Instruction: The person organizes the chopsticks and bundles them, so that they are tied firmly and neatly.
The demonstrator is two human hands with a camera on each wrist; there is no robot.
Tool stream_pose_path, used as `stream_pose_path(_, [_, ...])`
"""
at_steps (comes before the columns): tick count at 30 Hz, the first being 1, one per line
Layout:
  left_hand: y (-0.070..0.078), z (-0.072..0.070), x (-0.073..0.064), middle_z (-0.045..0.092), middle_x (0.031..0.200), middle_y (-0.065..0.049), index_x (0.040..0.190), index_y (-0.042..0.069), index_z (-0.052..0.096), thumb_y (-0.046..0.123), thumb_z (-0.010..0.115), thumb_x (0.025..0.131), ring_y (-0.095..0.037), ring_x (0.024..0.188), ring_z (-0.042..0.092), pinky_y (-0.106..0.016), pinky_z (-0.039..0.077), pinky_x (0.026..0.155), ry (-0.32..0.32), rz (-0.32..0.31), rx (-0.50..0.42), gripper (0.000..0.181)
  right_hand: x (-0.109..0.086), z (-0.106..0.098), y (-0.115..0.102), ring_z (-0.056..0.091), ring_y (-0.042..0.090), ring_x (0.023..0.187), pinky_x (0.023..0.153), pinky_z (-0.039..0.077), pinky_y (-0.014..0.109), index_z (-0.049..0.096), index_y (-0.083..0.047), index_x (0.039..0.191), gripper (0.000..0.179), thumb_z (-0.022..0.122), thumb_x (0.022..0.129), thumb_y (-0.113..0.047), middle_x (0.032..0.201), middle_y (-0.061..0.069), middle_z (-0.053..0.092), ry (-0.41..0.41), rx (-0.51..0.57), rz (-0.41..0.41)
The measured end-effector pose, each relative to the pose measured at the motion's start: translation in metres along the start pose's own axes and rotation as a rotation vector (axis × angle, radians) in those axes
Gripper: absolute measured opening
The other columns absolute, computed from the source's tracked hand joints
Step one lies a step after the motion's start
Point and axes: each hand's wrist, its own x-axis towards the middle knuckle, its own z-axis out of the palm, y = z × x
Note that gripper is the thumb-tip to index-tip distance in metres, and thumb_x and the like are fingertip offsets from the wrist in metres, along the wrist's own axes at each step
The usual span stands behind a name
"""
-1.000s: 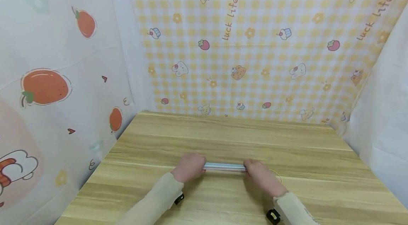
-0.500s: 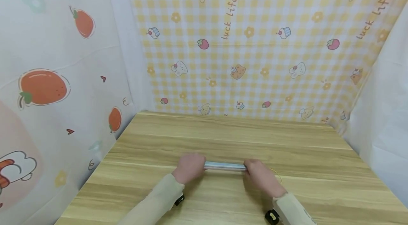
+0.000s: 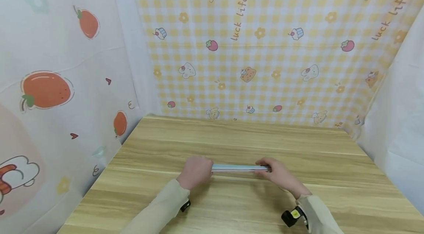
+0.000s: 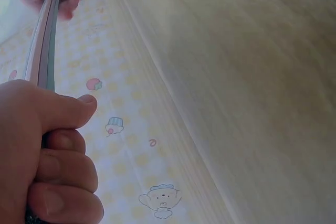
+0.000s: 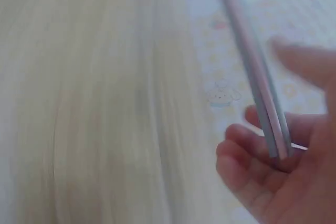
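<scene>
Now both hands' fingers point(image 4: 63, 161) grip the rod bundle point(image 3: 239, 168) ends.

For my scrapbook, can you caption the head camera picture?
Two hands, left hand and right hand, hold a bundle of sticks above a wooden table.

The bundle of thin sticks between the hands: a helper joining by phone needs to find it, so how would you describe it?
Start at the wooden table in front of the yellow checked cloth. Near its front edge, the left hand grips one end of the bundle of thin sticks and the right hand cups the other. It is the only long, straight, pale grey-blue thing there, lying level between the hands.
</scene>
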Motion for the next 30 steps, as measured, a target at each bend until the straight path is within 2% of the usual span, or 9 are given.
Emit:
stream_pose_path(3, [0.001,-0.004,0.000,0.031,0.047,0.008,0.056,0.018,0.049,0.030,0.073,0.079,-0.006,0.044,0.020,-0.021,0.021,0.035,-0.022,-0.011,0.000,0.035,0.001,-0.002,0.006,0.059,0.027,0.107,0.087,0.050,0.037,0.051,0.002,0.130,0.049,0.048,0.099,-0.035,0.121,0.020,0.060,0.015,0.223,0.098])
stream_pose_path(5, [0.002,-0.007,0.001,0.031,0.047,0.008,0.058,0.018,0.051,0.032,0.072,0.080,-0.006,0.044,0.019,-0.020,0.020,0.035,-0.044,-0.013,-0.001,0.034,0.002,0.002,0.009,0.057,0.029,0.114,0.091,0.049,0.034,0.046,0.003,0.134,0.055,0.038,0.102,-0.041,0.126,0.021,0.058,0.041,0.375,0.149])
stream_pose_path(8, [0.006,-0.008,0.002,0.032,0.047,0.008,0.059,0.019,0.053,0.033,0.073,0.080,-0.006,0.045,0.020,-0.020,0.021,0.035,-0.058,-0.015,-0.010,0.033,0.004,0.008,0.012,0.053,0.034,0.121,0.092,0.047,0.027,0.037,0.007,0.138,0.064,0.026,0.103,-0.046,0.131,0.027,0.051,0.053,0.568,0.141])
stream_pose_path(11, [0.008,-0.009,0.003,0.033,0.047,0.008,0.059,0.018,0.054,0.031,0.073,0.080,-0.006,0.045,0.021,-0.021,0.022,0.035,-0.050,-0.023,-0.035,0.031,0.004,0.012,0.012,0.049,0.039,0.124,0.092,0.046,0.022,0.030,0.010,0.140,0.069,0.021,0.103,-0.047,0.136,0.033,0.043,0.040,0.701,0.115])
stream_pose_path(16, [0.008,-0.010,0.004,0.036,0.047,0.008,0.062,0.015,0.058,0.025,0.074,0.078,-0.005,0.044,0.021,-0.019,0.021,0.035,-0.012,-0.023,-0.061,0.024,0.004,0.014,0.011,0.053,0.034,0.122,0.093,0.045,0.021,0.029,0.013,0.140,0.071,0.020,0.103,-0.047,0.138,0.035,0.041,0.011,0.717,0.077])
stream_pose_path(21, [0.007,-0.009,0.004,0.040,0.049,0.007,0.065,0.014,0.061,0.022,0.074,0.079,-0.005,0.044,0.022,-0.017,0.020,0.035,0.001,0.004,-0.075,0.020,0.004,0.016,0.010,0.057,0.025,0.119,0.092,0.046,0.020,0.029,0.014,0.140,0.071,0.020,0.103,-0.046,0.137,0.034,0.043,0.001,0.704,0.065])
stream_pose_path(26, [0.005,-0.009,0.004,0.042,0.049,0.007,0.062,0.014,0.060,0.022,0.074,0.078,-0.004,0.044,0.023,-0.017,0.021,0.035,0.015,0.037,-0.039,0.023,0.004,0.015,0.008,0.054,0.031,0.122,0.092,0.046,0.021,0.030,0.012,0.141,0.071,0.022,0.103,-0.048,0.138,0.034,0.042,-0.007,0.714,0.075])
stream_pose_path(30, [0.005,-0.010,0.003,0.034,0.048,0.007,0.057,0.015,0.052,0.023,0.074,0.079,-0.004,0.044,0.020,-0.017,0.018,0.036,0.028,0.051,-0.022,0.032,0.004,0.014,0.007,0.054,0.031,0.121,0.091,0.047,0.022,0.030,0.012,0.141,0.071,0.022,0.103,-0.048,0.136,0.033,0.045,-0.006,0.702,0.081])
